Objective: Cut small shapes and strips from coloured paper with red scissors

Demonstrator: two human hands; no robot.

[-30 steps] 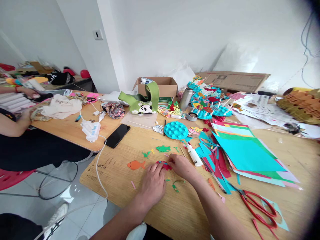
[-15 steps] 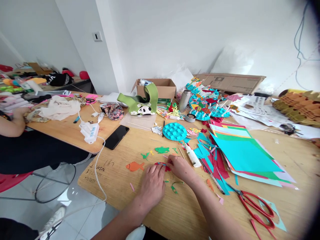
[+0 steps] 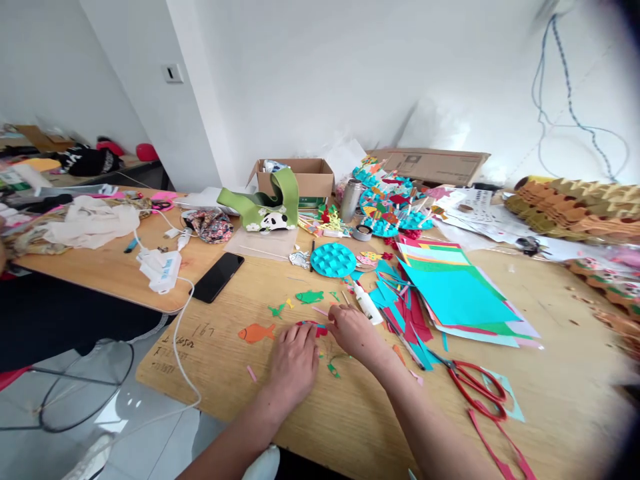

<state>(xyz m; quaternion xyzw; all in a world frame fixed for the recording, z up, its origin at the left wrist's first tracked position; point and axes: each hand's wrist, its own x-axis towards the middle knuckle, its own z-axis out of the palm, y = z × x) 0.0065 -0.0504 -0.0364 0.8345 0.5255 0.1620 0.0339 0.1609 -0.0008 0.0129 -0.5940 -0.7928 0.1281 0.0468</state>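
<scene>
Red paper cutout lies on the wooden tabletop, between the person's 2 hands and partly hidden by them. The left hand and the right hand stand close together with their fingertips converging on it. The right fingertips touch its right end, and the left hand's fingers reach its lower edge. The fingers cover too much to tell whether either hand is clamped on it.

Just left of the hands lies an orange paper fish. A green paper fish and small green scraps lie above them, and thin green strips lie just below the right hand. A pink paper strip sits near the left forearm. Nearest the right hand stands no upright tool: a white glue bottle lies on its side, beside a fan of cut teal and red paper strips.

Further right is a stack of coloured card sheets, with red-handled scissors below it. Beyond the hands are a folded teal paper disc, a black smartphone, a white power strip, a green panda bag, a steel flask and a cardboard box.
</scene>
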